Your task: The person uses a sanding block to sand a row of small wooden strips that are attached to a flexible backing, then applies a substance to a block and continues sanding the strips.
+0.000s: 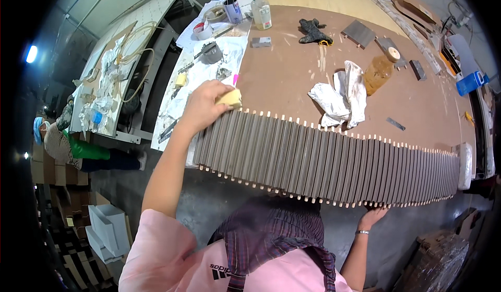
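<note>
Pink sleeves and a plaid scarf fill the view at six o'clock. Beyond them, a long row of grey-brown wooden slats point(323, 159) with pale dowel ends spans the brown workbench point(292, 67) from nine to three o'clock. At ten o'clock, the left hand point(204, 105) clamps a yellow sponge block point(230, 98) against the slats' far ends; even pressure along the grain would likely serve best. At five o'clock, the right hand point(372, 217) lies open, fingers spread, touching the near edge.

I count one long row of grey slats point(323, 159), too many to number reliably; one yellow sponge point(229, 98), one amber bottle point(379, 71), one white rag point(342, 94), one black glove point(313, 31).
</note>
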{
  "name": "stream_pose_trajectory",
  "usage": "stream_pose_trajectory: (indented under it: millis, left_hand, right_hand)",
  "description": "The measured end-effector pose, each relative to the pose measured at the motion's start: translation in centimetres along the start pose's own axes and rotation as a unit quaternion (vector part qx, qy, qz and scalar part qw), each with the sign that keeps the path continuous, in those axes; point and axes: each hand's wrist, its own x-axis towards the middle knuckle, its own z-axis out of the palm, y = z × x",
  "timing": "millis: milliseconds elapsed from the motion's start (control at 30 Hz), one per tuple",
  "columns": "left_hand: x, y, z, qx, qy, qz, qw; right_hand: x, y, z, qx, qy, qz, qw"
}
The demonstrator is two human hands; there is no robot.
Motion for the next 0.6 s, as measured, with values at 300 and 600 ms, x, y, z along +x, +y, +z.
stream_pose_trajectory:
  millis: [300, 600]
  left_hand:
    - [-1.9, 1.4, -0.6, -0.01, -0.064, 0.039, 0.997]
    - [-1.2, -1.5, -1.2, 0.035, 0.049, 0.056, 0.997]
  right_hand:
    - [0.2, 3.4, -2.0, -0.088, 0.026, -0.053, 0.994]
    - [0.0, 3.0, -1.5, 0.041, 0.007, 0.049, 0.998]
